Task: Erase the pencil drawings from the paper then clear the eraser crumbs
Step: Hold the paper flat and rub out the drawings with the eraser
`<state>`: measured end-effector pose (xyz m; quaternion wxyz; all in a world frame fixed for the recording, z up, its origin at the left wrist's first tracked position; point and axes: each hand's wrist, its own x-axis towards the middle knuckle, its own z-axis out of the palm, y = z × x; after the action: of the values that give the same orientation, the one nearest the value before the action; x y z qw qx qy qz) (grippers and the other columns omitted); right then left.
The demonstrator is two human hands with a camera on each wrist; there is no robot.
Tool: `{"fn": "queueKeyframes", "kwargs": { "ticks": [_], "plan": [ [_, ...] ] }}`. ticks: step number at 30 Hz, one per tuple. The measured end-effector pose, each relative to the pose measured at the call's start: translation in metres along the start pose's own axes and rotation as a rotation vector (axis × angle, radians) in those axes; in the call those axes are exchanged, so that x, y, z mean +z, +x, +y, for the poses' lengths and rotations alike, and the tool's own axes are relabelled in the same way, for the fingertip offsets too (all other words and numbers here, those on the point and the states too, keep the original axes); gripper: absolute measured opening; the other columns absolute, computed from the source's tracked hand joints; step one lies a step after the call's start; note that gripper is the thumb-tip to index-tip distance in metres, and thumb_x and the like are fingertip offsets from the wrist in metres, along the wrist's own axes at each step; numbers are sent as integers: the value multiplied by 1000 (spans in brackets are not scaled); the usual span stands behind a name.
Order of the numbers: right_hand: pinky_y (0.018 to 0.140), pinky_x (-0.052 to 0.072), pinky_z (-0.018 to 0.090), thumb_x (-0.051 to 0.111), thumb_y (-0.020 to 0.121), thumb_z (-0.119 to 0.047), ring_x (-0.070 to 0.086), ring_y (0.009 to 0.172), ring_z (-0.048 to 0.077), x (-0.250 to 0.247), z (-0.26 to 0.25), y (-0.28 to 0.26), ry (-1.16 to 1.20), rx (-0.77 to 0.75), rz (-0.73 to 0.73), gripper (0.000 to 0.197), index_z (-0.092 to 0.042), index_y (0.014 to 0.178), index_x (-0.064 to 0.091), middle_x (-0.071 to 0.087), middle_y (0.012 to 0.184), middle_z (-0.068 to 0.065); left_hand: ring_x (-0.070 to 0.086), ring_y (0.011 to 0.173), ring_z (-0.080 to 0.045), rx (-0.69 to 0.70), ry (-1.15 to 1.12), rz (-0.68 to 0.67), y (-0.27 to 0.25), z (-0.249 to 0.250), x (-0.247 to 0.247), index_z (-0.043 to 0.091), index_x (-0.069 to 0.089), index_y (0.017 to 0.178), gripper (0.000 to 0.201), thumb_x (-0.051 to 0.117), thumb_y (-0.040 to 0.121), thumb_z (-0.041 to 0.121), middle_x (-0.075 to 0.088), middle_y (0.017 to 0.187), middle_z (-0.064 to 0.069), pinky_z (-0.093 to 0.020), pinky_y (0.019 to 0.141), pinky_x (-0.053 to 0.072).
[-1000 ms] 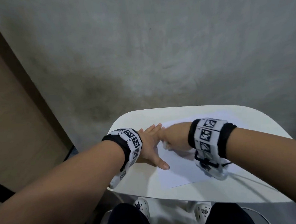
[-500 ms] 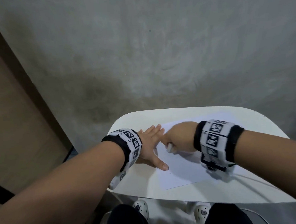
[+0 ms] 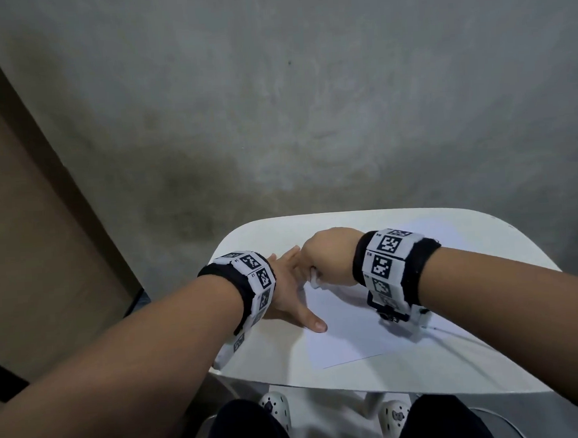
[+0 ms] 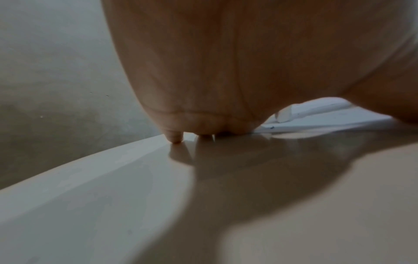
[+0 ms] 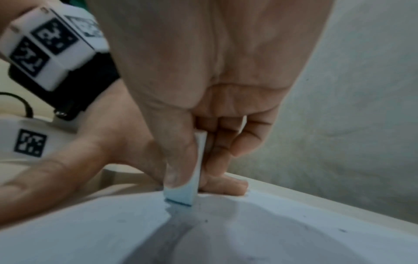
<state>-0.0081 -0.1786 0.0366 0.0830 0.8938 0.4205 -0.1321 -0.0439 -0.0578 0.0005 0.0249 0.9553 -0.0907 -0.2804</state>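
Note:
A white sheet of paper (image 3: pixel 348 330) lies on a small white table (image 3: pixel 255 241). My right hand (image 3: pixel 327 264) pinches a white eraser (image 5: pixel 192 182) between thumb and fingers, its lower edge pressed on the paper (image 5: pixel 90 232). The eraser's tip (image 3: pixel 315 280) shows below that fist in the head view. My left hand (image 3: pixel 291 286) lies flat with straight fingers on the paper's left edge, right beside the right hand. Dark crumbs (image 5: pixel 205 221) speckle the sheet near the eraser. In the left wrist view the palm (image 4: pixel 226 71) rests on the tabletop, and the eraser (image 4: pixel 285 114) shows beyond it.
A grey concrete wall (image 3: pixel 307 99) stands directly behind the table. A brown panel (image 3: pixel 28 234) runs down the left. My knees and white shoes (image 3: pixel 275 409) are under the table's near edge. A thin cable (image 3: pixel 457 333) trails from the right wristband across the paper.
My right hand with the eraser has slid back and forth over the paper's upper left part, ending a little farther up. The left hand has stayed flat in place.

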Motion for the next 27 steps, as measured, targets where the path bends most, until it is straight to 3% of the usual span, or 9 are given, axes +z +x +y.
{"fn": "queueKeyframes", "kwargs": {
  "ticks": [2, 4, 6, 10, 13, 16, 19, 24, 27],
  "plan": [
    [62, 42, 24, 56, 77, -4, 54, 69, 23, 3, -1, -3, -25, -13, -4, 28, -27, 60, 57, 57, 69, -3, -4, 151, -19, 7, 4, 10, -1, 2, -1, 34, -3, 156, 112, 70, 76, 65, 1, 164, 5, -41, 120, 1],
    [56, 35, 20, 57, 79, -5, 52, 71, 20, 4, 3, -13, -78, -11, -49, 28, -24, 60, 53, 55, 69, -5, -15, 150, -18, 36, 50, 22, 1, 2, -2, 28, -17, 155, 122, 69, 76, 66, -20, 162, 7, -43, 119, -3],
    [59, 35, 21, 59, 79, -5, 52, 74, 17, 5, 14, -30, -107, -47, -121, 31, -23, 57, 46, 56, 71, -9, -22, 149, -17, 70, 90, 19, 10, -5, 1, 23, -24, 153, 132, 67, 72, 74, -32, 158, 5, -46, 120, -6],
    [61, 41, 21, 63, 79, -9, 57, 78, 16, -1, 22, -46, -117, -35, -311, 17, -23, 69, 60, 66, 84, -9, -26, 147, -14, 70, 78, 15, 17, -13, 7, 22, -26, 151, 134, 65, 70, 77, -33, 158, 5, -46, 121, -7],
    [76, 52, 29, 70, 76, -18, 66, 86, 19, -8, 18, -22, -22, 1, -193, 10, -21, 86, 72, 73, 87, -5, -24, 148, -16, 91, 91, 21, 15, -10, 5, 25, -27, 151, 133, 66, 70, 76, -30, 160, 3, -47, 120, -7],
    [74, 49, 29, 70, 77, -16, 61, 82, 18, -7, 13, -6, 71, -5, -21, 10, -22, 84, 67, 66, 81, -6, -19, 149, -17, 82, 87, -1, 13, -9, 3, 28, -20, 154, 125, 65, 74, 74, -27, 161, 4, -45, 119, -7],
    [70, 44, 25, 68, 77, -14, 54, 76, 14, 2, 17, -20, 12, -30, -52, 12, -25, 78, 64, 60, 72, -10, -24, 148, -16, 99, 83, 4, 15, -11, 4, 25, -24, 152, 131, 66, 71, 75, -30, 159, 3, -46, 120, -8],
    [62, 43, 20, 73, 76, -16, 57, 77, 11, 1, 32, -54, -44, 8, -274, 18, -22, 93, 74, 72, 91, -7, -26, 147, -14, 83, 88, 6, 18, -12, 6, 21, -27, 151, 133, 65, 72, 75, -34, 158, 5, -44, 120, -10],
    [78, 52, 26, 74, 73, -17, 64, 83, 15, -7, 27, -34, 31, 10, -201, 17, -22, 89, 75, 74, 87, -6, -26, 147, -16, 86, 90, 6, 19, -11, 5, 23, -27, 151, 134, 66, 71, 75, -33, 158, 5, -47, 120, -8]
  ]
}}
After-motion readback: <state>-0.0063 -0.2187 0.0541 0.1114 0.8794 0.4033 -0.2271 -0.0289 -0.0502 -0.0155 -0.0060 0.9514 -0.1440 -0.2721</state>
